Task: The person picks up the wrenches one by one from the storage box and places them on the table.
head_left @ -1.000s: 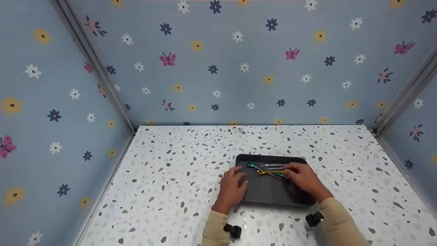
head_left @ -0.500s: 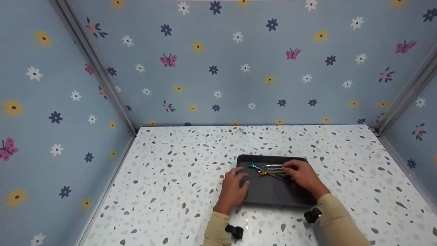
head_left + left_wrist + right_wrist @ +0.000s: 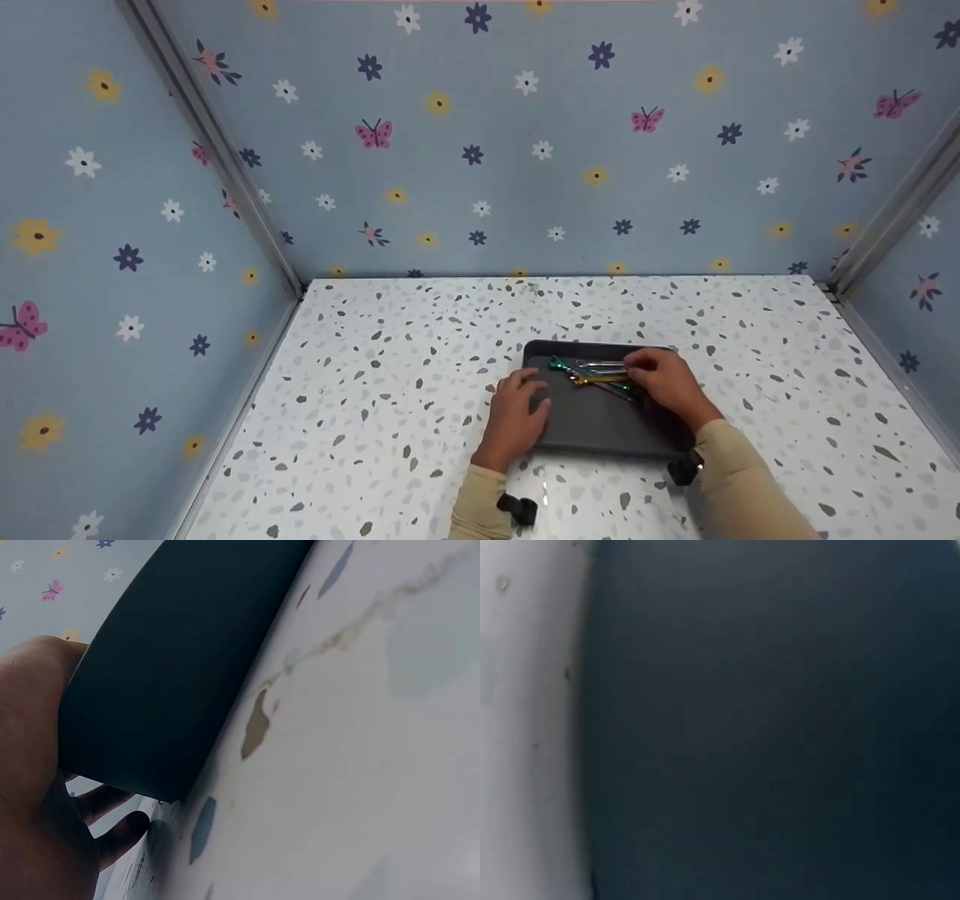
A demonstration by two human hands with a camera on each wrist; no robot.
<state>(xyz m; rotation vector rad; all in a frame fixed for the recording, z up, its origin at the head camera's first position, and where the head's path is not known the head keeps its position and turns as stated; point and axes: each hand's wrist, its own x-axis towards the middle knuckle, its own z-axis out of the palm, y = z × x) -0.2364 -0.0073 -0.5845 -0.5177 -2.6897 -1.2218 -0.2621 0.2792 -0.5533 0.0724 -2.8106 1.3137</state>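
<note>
A dark grey tray [image 3: 592, 427] holds several combination wrenches in its back half. My right hand [image 3: 671, 386] reaches over the tray's right side and pinches the right end of a gold wrench [image 3: 598, 379] between thumb and fingers. Behind it lie silver wrenches [image 3: 600, 365], and the head of a green wrench [image 3: 556, 363] shows at the left of the pile. A purplish shaft crosses beneath. My left hand [image 3: 516, 416] grips the tray's left rim; the left wrist view shows its fingers curling around the end of the tray wall [image 3: 172, 675].
The tray stands on a white speckled table [image 3: 390, 405]. Blue flowered panels [image 3: 480, 150] rise behind and at both sides. In the right wrist view the dark tray wall [image 3: 765, 720] fills most of the picture.
The right hand has shifted slightly at the wrench ends, and more of the green wrench's right end shows. The left hand keeps its place at the rim. The whole view drifts slightly.
</note>
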